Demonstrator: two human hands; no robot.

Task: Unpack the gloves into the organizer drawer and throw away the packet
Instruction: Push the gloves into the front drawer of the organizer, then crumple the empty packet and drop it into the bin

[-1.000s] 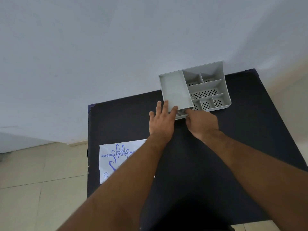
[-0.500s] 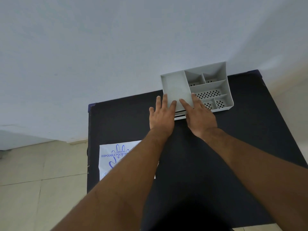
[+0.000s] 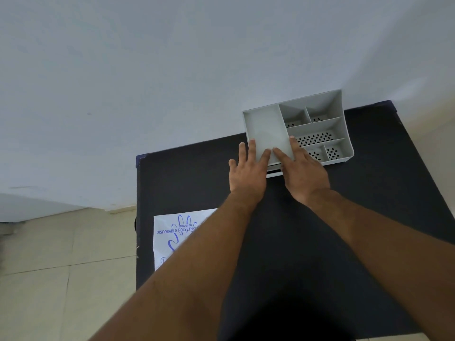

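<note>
Two hands at a grey organizer on a black table; gloves not yet unpacked.

Nearest, left of the organizer [image 3: 317,129], the packet [image 3: 170,232] lies flat, seemingly unopened and part-hidden by the left forearm. Farther on, the left hand [image 3: 247,173] and right hand [image 3: 304,172] rest flat, fingers spread, gripping nothing, on its front edge above a slightly protruding drawer [image 3: 273,173]. Likely next: pulling the drawer open.

A black table [image 3: 283,242] fills the lower middle of the view, its far edge set against a plain pale wall [image 3: 172,82]. To the left lies a floor of beige tiles [image 3: 61,279] (thin grout lines cross it), meeting the wall at a low skirting.
</note>
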